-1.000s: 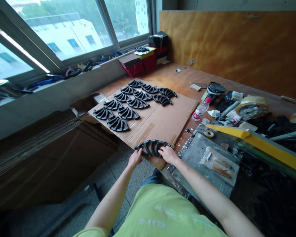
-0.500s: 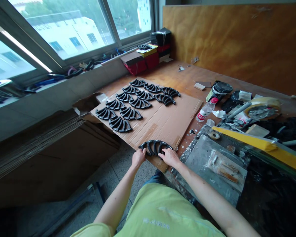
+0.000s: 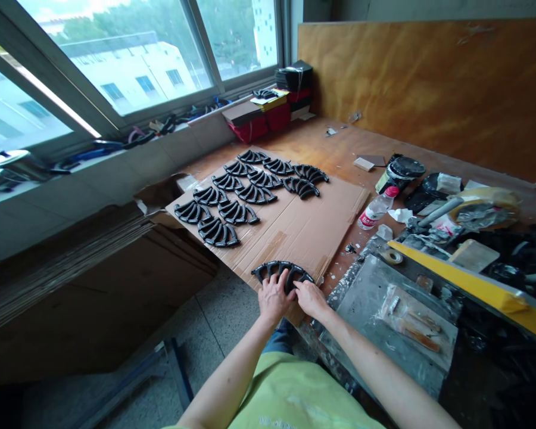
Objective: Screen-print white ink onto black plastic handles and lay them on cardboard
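Note:
A fan of black curved plastic pieces [image 3: 280, 271] lies at the near edge of a cardboard sheet [image 3: 308, 229]. My left hand [image 3: 273, 298] rests on the fan's middle with fingers spread over the pieces. My right hand [image 3: 310, 298] lies beside it, fingers flat on the fan's right end. Farther back on the cardboard, several more black fans [image 3: 250, 190] are laid out in rows.
A plastic bottle with a red cap [image 3: 375, 210] lies right of the cardboard. A grey metal plate [image 3: 379, 310], a yellow bar [image 3: 469, 283], tape rolls and dark clutter fill the right side. Red and black boxes [image 3: 268, 110] stand by the window. Flat cardboard is stacked at left.
My left hand slid from the fan's left end to its middle, close beside my right hand. The view shifted slightly.

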Available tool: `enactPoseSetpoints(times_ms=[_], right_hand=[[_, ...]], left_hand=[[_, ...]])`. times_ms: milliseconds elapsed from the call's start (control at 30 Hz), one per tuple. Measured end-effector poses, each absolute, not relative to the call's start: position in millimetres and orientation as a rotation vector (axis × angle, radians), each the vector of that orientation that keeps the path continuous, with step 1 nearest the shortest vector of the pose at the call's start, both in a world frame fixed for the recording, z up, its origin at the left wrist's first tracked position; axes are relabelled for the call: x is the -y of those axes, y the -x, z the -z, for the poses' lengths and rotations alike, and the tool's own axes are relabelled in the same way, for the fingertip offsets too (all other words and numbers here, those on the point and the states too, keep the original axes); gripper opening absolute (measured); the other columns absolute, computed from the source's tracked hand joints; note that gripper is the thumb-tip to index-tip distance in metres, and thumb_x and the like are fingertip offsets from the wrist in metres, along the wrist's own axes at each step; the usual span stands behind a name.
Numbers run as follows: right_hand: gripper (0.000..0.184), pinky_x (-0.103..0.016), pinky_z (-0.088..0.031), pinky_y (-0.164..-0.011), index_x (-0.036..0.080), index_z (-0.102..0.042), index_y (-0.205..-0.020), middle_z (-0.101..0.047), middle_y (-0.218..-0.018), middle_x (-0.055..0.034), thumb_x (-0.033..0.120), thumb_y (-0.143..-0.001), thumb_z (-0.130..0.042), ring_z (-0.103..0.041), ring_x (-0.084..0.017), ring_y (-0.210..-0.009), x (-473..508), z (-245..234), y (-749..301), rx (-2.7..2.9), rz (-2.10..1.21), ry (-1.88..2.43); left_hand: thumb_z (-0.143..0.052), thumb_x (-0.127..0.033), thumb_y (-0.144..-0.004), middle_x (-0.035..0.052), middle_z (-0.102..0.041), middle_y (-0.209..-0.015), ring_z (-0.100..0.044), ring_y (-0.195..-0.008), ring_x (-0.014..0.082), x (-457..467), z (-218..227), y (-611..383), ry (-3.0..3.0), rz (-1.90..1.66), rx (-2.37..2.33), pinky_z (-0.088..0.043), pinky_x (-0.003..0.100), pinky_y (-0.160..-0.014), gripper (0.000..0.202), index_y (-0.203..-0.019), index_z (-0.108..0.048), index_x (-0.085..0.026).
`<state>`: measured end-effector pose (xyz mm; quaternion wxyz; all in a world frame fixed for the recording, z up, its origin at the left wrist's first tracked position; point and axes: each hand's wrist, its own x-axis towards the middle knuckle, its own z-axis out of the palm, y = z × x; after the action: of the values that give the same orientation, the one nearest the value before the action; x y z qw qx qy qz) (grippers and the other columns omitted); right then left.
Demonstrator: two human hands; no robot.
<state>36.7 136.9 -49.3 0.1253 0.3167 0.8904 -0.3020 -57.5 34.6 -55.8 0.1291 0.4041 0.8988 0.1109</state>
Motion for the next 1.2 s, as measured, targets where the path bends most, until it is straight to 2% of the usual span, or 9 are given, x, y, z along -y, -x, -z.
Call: enactPoseSetpoints(times_ms=[167,333,567,767,867,1100,1200], right_hand=[[0.042,-0.032,-0.043,-0.092,0.017,-0.059,-0.126,-0.065,-0.11,-0.0154,0.02,-0.09,-0.039,-0.06,-0.023,-0.105,-132,50,-32,-2.587,0.865,-0.956],[0.044,-0.031,-0.043,-0.094,0.013,-0.056,-0.13,-0.063,-0.111,-0.0161,0.023,-0.09,-0.039,-0.058,-0.024,-0.106,-133,57,-24,-2.647,0.913,-1.071],[0.044,-0.032,-0.043,-0.096,0.012,-0.054,-0.131,-0.062,-0.113,-0.0163,0.026,-0.092,-0.039,-0.058,-0.024,-0.107,-213,62,36,-2.735,0.859,-1.451],[0.048,-0.032,-0.041,-0.097,0.009,-0.049,-0.134,-0.06,-0.113,-0.0181,0.027,-0.09,-0.044,-0.056,-0.025,-0.111,-281,75,107,-2.696,0.819,-1.613],[0.05,-0.033,-0.04,-0.099,0.007,-0.047,-0.136,-0.059,-0.117,-0.0195,0.026,-0.089,-0.046,-0.054,-0.026,-0.114,-296,83,135,-2.678,0.824,-1.602],[0.056,-0.033,-0.037,-0.102,0.009,-0.042,-0.14,-0.053,-0.13,-0.0187,0.016,-0.085,-0.048,-0.049,-0.026,-0.122,-317,86,167,-2.704,0.921,-1.488],[0.063,-0.034,-0.036,-0.104,0.01,-0.034,-0.144,-0.045,-0.14,-0.0178,0.014,-0.083,-0.05,-0.045,-0.025,-0.127,-320,80,161,-2.71,1.078,-1.417]], left_hand=[[-0.058,-0.052,-0.076,0.0105,-0.054,-0.12,-0.045,-0.108,0.0328,-42,58,59,-1.181,-0.189,-2.606,-0.041,0.043,-0.083,0.044,-0.111,-0.062,-0.027],[-0.06,-0.047,-0.073,0.0105,-0.056,-0.114,-0.047,-0.103,0.0314,-58,60,80,-1.304,-0.228,-2.575,-0.039,0.043,-0.084,0.038,-0.105,-0.063,-0.026],[-0.061,-0.049,-0.073,0.0116,-0.056,-0.114,-0.046,-0.105,0.0316,-178,50,172,-1.793,-0.329,-2.262,-0.038,0.044,-0.085,0.042,-0.106,-0.063,-0.024],[-0.067,-0.052,-0.068,0.0101,-0.055,-0.114,-0.047,-0.105,0.0294,-276,52,253,-1.983,-0.213,-2.077,-0.04,0.042,-0.088,0.049,-0.109,-0.064,-0.026],[-0.069,-0.052,-0.066,0.0093,-0.056,-0.111,-0.048,-0.104,0.029,-289,59,277,-1.954,-0.199,-2.128,-0.042,0.041,-0.088,0.047,-0.105,-0.065,-0.026],[-0.054,-0.053,-0.08,0.0141,-0.054,-0.117,-0.048,-0.109,0.0323,-290,69,285,-1.689,-0.202,-2.436,-0.043,0.044,-0.086,0.045,-0.111,-0.062,-0.022],[-0.052,-0.051,-0.082,0.0153,-0.052,-0.127,-0.045,-0.116,0.0334,-293,72,280,-1.616,-0.213,-2.501,-0.042,0.045,-0.088,0.051,-0.125,-0.055,-0.024]])
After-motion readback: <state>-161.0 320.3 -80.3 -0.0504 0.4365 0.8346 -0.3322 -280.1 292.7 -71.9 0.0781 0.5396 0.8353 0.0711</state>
